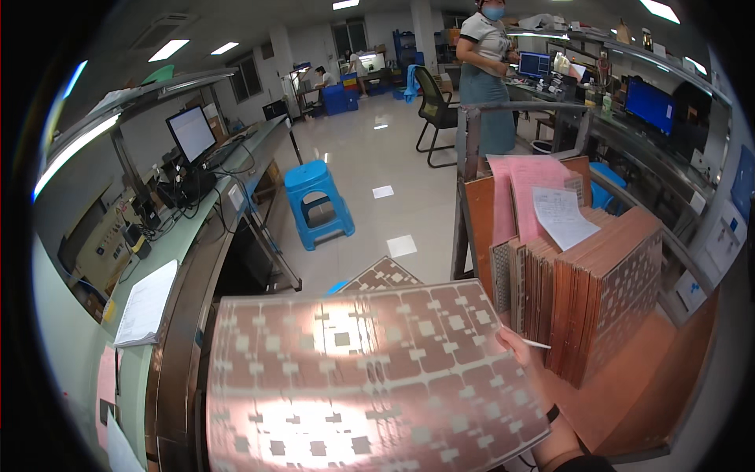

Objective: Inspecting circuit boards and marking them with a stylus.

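Observation:
A large copper-coloured circuit board panel (425, 346) with a pale pattern of squares and lines fills the lower middle, tilted and shining under the lights. My right hand (515, 344) grips its right edge, fingers partly hidden behind it. A thin white pen-like stick (538, 344) pokes out from that hand. I cannot see my left hand. Past the panel's far edge shows the corner of another patterned panel (384, 273). To the right of my hand, many similar boards (605, 291) stand upright in a tight row on a metal-framed rack, with pink sheets (523, 193) and a white paper (562, 216) on top.
On the left runs a bench (169, 271) with a monitor (190, 134), cables and a paper pad (148, 303). A blue stool (318, 203) stands on the floor ahead. Farther off are a black chair (434, 106) and a standing person (487, 79) by the right-hand bench.

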### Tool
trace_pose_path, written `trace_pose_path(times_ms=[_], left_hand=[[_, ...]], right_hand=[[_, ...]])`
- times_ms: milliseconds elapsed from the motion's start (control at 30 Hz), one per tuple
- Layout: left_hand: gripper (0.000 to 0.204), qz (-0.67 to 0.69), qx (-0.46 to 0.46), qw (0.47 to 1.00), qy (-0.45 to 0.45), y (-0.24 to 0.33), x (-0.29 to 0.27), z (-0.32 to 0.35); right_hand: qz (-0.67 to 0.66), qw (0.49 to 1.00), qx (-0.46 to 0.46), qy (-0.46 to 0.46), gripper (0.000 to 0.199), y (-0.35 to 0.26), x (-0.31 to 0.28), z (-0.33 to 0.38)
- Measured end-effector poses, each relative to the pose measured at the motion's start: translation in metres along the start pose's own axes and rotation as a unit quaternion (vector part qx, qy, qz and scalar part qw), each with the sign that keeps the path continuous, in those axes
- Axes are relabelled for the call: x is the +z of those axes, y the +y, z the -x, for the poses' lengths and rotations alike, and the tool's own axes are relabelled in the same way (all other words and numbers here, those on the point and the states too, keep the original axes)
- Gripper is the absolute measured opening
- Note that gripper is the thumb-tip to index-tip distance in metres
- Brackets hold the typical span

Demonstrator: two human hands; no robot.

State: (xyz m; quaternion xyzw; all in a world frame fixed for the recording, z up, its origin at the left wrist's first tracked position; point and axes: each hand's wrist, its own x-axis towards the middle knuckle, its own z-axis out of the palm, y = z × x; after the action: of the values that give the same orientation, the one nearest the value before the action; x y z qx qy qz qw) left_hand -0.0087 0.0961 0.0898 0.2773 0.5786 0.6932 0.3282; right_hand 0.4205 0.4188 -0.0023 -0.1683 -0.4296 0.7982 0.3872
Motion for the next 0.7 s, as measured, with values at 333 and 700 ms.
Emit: trace_pose_path(times_ms=[333, 700], left_hand=[[0.059, 0.406, -0.053, 0.903, -0.129, -0.032, 0.134, 0.028], [0.046, 0.277, -0.062, 0.958, 0.032, -0.002, 0.097, 0.030]], right_hand=[[-0.226, 0.968, -0.094, 0.061, 0.043, 0.014, 0.127, -0.010], [-0.259, 0.964, -0.056, 0.020, 0.065, -0.020, 0.102, 0.003]])
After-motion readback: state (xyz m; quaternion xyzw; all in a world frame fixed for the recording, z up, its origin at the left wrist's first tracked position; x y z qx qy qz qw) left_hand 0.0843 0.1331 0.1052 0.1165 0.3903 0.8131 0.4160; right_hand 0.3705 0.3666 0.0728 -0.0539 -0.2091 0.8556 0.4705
